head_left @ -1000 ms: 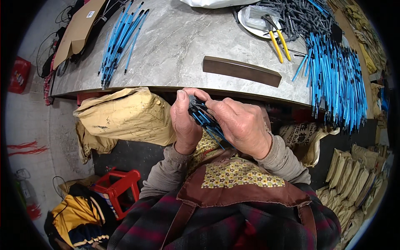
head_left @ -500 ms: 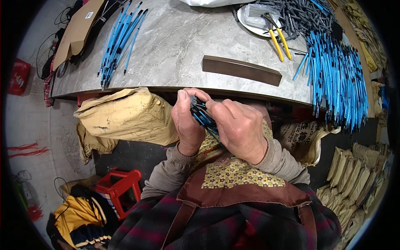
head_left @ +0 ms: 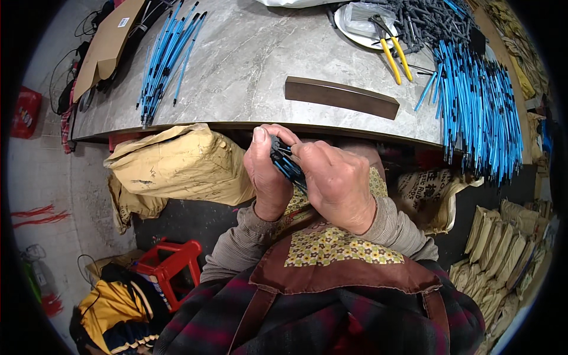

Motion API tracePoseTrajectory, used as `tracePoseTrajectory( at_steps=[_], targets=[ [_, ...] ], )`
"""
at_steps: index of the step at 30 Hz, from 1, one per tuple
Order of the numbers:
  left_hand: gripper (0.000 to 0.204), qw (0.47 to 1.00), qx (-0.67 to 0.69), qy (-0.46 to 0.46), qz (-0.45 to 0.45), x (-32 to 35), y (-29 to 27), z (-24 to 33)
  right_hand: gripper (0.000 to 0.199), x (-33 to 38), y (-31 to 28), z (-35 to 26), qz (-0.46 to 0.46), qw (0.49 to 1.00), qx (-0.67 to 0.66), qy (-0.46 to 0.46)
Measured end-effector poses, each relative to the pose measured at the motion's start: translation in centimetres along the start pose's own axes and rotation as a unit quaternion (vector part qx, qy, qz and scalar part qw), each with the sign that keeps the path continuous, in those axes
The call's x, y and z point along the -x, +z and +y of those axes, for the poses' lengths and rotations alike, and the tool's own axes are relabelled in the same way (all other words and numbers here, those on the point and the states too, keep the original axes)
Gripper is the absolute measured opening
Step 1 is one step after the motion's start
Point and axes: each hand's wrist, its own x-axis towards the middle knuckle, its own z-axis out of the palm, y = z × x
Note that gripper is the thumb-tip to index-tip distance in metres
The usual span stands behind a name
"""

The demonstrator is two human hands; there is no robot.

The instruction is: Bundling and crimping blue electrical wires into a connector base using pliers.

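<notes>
Just off the near edge of the grey table (head_left: 236,77): bundle of thin rods (head_left: 288,167), left hand (head_left: 269,177) clamped round it. Long axis slants; dark grey heads point up-left, away from the body, shafts run down-right. Lower ends hidden behind right hand (head_left: 340,182). Its fingers bent at the bundle; whether clamped on a rod, cannot tell. Shafts blue and black, tightly massed.

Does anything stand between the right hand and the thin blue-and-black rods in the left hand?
Nothing visible does: the right hand is at the upper end of the thin blue-and-black rods in the left hand. The long brown bar lies beyond both hands, on the gray tabletop.
</notes>
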Motion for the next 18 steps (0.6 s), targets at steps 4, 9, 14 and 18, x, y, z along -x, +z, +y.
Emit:
tracePoseTrajectory(
  at_steps=[4, 9, 14, 18],
  targets=[
    [0.047, 1.0, 0.009, 0.002, -0.004, -0.1, -0.3, 0.1, 0.019, 0.2, -0.8, 0.3, -0.021, 0.999, -0.039, 0.012],
    [0.046, 0.999, 0.027, -0.005, -0.019, -0.1, -0.9, -0.2, 0.017, 0.6, -1.3, 0.2, -0.037, 0.998, -0.04, 0.016],
    [0.046, 0.999, 0.039, 0.004, -0.022, -0.1, -0.9, -0.3, 0.017, 0.9, -1.3, 0.1, -0.046, 0.998, -0.024, 0.018],
    [0.045, 0.999, 0.036, 0.01, -0.023, 0.0, -1.0, -0.5, 0.018, 1.2, -1.1, 0.2, -0.057, 0.998, 0.0, 0.008]
  ],
)
